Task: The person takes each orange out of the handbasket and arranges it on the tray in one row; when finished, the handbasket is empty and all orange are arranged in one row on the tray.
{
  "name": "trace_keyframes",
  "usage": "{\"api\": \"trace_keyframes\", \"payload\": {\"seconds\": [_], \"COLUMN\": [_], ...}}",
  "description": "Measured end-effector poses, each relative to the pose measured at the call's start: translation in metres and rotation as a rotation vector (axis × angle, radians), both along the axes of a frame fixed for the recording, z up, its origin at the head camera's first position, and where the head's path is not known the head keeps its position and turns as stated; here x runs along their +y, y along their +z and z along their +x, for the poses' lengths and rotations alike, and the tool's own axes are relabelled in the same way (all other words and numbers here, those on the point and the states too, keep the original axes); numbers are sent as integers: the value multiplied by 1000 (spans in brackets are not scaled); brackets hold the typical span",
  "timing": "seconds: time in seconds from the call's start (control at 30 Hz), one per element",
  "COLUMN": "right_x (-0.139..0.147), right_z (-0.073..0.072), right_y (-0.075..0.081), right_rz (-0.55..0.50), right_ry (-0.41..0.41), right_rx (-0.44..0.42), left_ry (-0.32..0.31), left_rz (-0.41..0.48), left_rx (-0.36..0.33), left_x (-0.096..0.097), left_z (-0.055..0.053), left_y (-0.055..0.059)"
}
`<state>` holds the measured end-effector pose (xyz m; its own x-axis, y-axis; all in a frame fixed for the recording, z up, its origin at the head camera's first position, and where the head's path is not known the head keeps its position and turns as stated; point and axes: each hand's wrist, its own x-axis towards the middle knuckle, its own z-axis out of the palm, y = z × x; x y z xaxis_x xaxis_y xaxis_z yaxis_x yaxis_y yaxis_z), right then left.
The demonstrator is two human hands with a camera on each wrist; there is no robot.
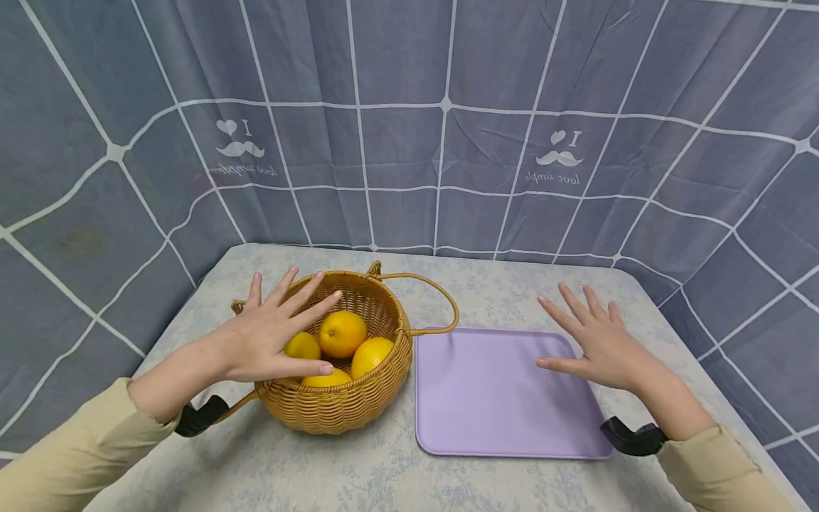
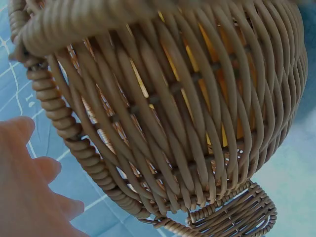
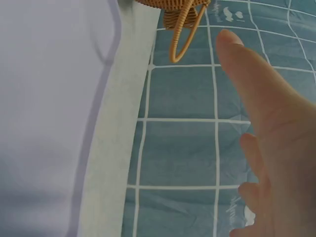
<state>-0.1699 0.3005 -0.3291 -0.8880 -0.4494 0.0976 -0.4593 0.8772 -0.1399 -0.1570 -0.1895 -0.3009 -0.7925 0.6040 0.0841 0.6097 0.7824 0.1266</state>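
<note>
My left hand [image 1: 265, 341] is spread wide over the left part of a round wicker basket [image 1: 339, 412], holding nothing. Inside the basket lie several yellow-orange citrus fruits [image 1: 343, 334], some partly covered by the hand. In the left wrist view the basket's woven side [image 2: 163, 108] fills most of the picture, with the fingers [image 2: 44, 168] at its left. Fingers apart, my right hand [image 1: 601, 348] hovers over the right edge of a flat lilac tray [image 1: 499, 398] and grips nothing. The tray's surface [image 3: 49, 98] also shows in the right wrist view.
The basket's looped handle [image 1: 448, 306] reaches out over the tray's back left corner. Both stand on a table with a pale floral cloth [image 1: 377, 469]. A grey-blue curtain [image 1: 409, 149] with white lines encloses the back and sides.
</note>
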Motion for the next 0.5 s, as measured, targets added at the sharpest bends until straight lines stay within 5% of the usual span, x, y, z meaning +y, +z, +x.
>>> {"api": "trace_keyframes", "payload": {"seconds": [0.5], "right_x": [-30], "right_z": [-15], "right_y": [9], "right_rz": [-120], "right_ry": [97], "right_rx": [-19], "left_ry": [1], "left_rz": [59], "left_rx": [-34], "left_x": [1], "left_z": [17], "left_y": [8]}}
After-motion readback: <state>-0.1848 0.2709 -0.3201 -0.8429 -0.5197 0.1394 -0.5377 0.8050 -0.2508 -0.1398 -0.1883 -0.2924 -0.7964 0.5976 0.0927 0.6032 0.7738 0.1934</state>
